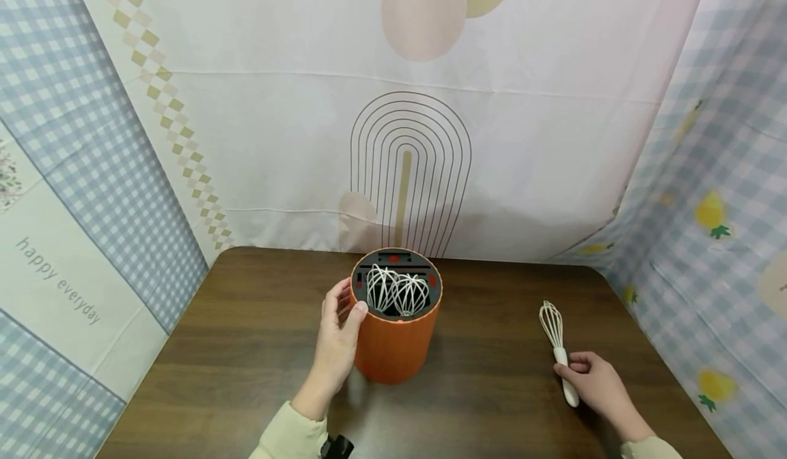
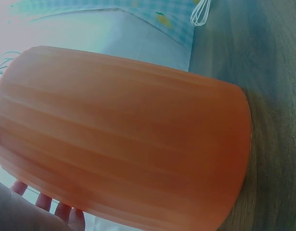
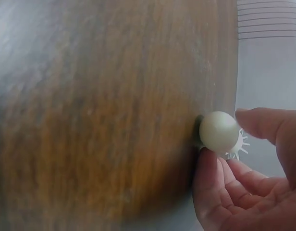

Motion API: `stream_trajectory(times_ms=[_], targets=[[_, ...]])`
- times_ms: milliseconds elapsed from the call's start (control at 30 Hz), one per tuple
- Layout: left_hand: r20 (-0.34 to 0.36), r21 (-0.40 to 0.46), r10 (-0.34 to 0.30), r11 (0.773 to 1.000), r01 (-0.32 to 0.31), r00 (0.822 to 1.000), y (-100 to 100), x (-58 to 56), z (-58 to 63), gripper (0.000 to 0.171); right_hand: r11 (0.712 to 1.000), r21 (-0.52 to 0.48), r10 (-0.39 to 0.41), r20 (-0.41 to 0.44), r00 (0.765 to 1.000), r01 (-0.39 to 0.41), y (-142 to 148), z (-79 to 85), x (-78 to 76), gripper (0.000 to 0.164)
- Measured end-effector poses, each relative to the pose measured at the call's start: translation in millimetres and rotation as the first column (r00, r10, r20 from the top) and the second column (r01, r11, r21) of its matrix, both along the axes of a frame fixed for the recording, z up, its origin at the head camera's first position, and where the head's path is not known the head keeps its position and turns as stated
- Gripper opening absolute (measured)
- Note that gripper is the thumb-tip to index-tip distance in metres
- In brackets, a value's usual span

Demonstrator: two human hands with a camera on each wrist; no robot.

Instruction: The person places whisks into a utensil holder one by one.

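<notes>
An orange ribbed utensil holder [image 1: 396, 350] stands upright on the table, its black slotted insert [image 1: 401, 259] facing up. Two whisk heads [image 1: 396, 291] of pale wire stick up from the opening, their handles hidden inside. My left hand [image 1: 335, 339] grips the holder's left side near the top, thumb at the rim. In the left wrist view, several fingers [image 2: 44, 201] lie along its wall. Far to the right, a white whisk [image 1: 559, 350] lies over the table with its wires pointing away. My right hand [image 1: 595, 382] pinches its handle [image 3: 219, 131] between thumb and fingers.
The brown wooden table [image 1: 246, 350] ends at a white patterned cloth [image 1: 277, 138] hanging behind the holder. Blue checked cloths hang at the left [image 1: 123, 138] and right [image 1: 725, 172] sides. A black strap device [image 1: 336, 447] sits at my left wrist.
</notes>
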State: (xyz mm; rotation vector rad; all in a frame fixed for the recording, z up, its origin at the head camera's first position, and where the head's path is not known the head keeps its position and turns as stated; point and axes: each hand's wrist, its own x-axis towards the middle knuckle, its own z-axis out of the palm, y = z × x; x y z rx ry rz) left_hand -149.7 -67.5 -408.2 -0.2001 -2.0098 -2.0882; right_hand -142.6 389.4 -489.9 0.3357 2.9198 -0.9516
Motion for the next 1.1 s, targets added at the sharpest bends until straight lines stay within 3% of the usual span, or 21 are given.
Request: stream_trajectory(times_ms=[200,433,567,700,900,1100], targets=[[-0.008,0.004,-0.002,1.000,0.002,1.000,-0.1,-0.7,-1.7,0.050,1.000,-0.013,0.007,-0.007,1.000,-0.007,-1.5,-2.2,-3.0,0.046],[-0.035,0.027,0.000,1.000,0.001,0.999,-0.7,-15.4,-29.3,0.050,1.000,-0.016,0.005,-0.005,1.000,-0.005,-0.8,-4.6,-4.6,0.040],[-0.042,0.028,0.003,1.000,-0.002,0.999,-0.4,-18.0,-34.6,0.050,1.000,-0.015,0.003,-0.018,1.000,-0.003,-2.5,-5.2,-3.8,0.036],[-0.024,0.030,0.002,1.000,-0.001,1.000,-0.4,-15.8,-30.0,0.050,1.000,-0.025,0.012,-0.023,1.000,-0.012,-7.4,-4.5,-3.6,0.033],[-0.012,0.022,0.001,1.000,-0.001,1.000,-0.2,-2.6,-6.6,0.049,0.998,0.008,0.060,-0.036,0.998,-0.060,-19.5,2.3,-4.2,0.031],[-0.014,0.016,-0.004,1.000,0.004,1.000,0.9,0.2,-1.0,0.050,0.996,-0.001,0.085,-0.131,0.988,-0.086,-37.3,15.6,-3.1,0.031]])
